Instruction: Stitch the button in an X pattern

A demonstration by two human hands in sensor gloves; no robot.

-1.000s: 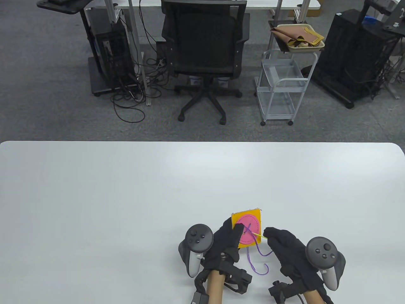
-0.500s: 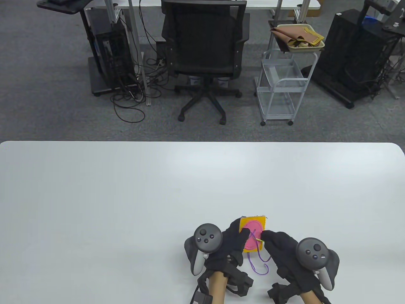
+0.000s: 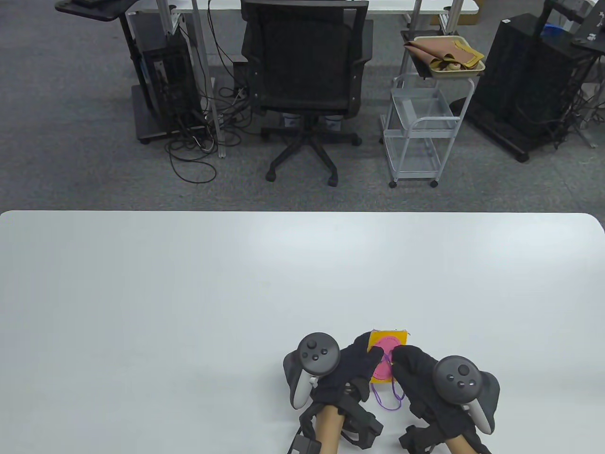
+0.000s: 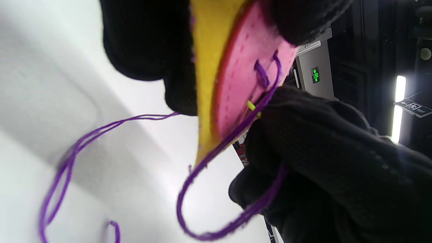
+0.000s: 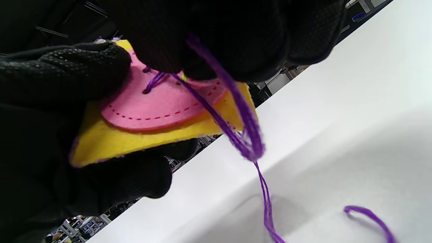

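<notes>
A yellow felt square (image 3: pixel 396 337) with a pink felt button (image 3: pixel 382 371) stitched on it is held above the table's near edge. My left hand (image 3: pixel 366 354) grips its left side, thumb on the pink disc and fingers behind. My right hand (image 3: pixel 401 355) pinches a yellow-green needle (image 4: pixel 251 106) at the disc's middle. Purple thread (image 3: pixel 386 399) runs from the stitch (image 4: pixel 261 73) and loops down onto the table. The pink disc (image 5: pixel 162 101) and the felt square (image 5: pixel 141 143) also fill the right wrist view, with the thread (image 5: pixel 249 135) hanging in front.
The white table (image 3: pixel 189 293) stretches wide ahead and to both sides. Beyond its far edge stand a black office chair (image 3: pixel 305 71), a white wire cart (image 3: pixel 418 127) with a tray of fabric, and black equipment racks.
Both hands and the felt piece have shifted right and toward the near edge. My right hand has closed in on the pink disc, and the needle is now mostly hidden under its fingers.
</notes>
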